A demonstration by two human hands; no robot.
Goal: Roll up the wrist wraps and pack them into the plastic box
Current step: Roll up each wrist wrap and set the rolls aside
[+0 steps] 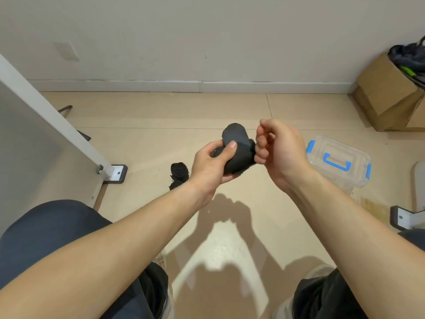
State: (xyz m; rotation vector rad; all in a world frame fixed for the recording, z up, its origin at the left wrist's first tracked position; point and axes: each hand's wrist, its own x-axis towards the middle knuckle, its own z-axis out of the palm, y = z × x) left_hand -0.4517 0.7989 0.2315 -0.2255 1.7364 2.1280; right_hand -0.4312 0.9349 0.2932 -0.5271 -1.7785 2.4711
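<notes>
Forearms up; left hand grips wrap (rolled, probably).

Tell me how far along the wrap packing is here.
Done: one rolled wrap lies on the floor, possibly a second beside it. In hand: left hand and right hand grip a black wrap, partly rolled. Left: finish it, open the lidded plastic box, which looks empty, and pack the rolls.
</notes>
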